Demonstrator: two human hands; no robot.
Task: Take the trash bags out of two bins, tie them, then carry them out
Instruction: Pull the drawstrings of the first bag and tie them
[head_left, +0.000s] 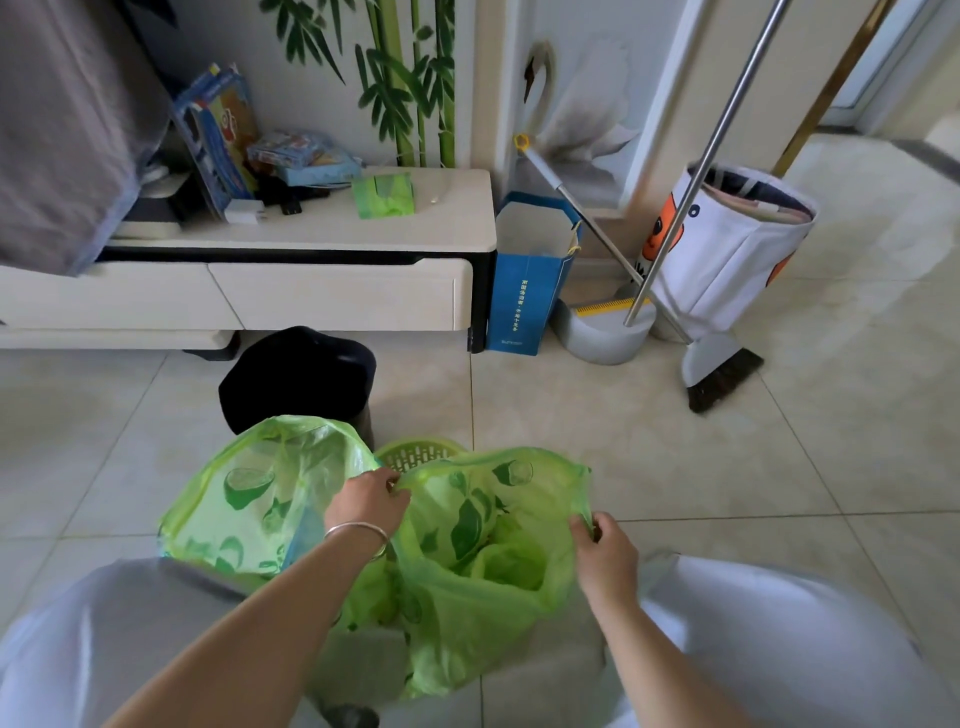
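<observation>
Two translucent green trash bags printed with lime pictures sit on the tiled floor between my knees. The right bag (483, 582) is held open at its rim: my left hand (370, 503) pinches the left edge and my right hand (605, 556) pinches the right edge. Crumpled green waste shows inside it. The left bag (254, 499) stands open and untied beside my left forearm, with something blue inside. Behind the bags are a green perforated bin (418, 453), only its rim showing, and a dark bin (298, 379) with a black liner.
A low white TV cabinet (291, 291) runs along the far wall with books, boxes and a pack of green bags (383, 195) on top. A blue paper bag (530, 280), dustpan (605, 327), broom (722, 379) and white fabric hamper (727, 249) stand at the right.
</observation>
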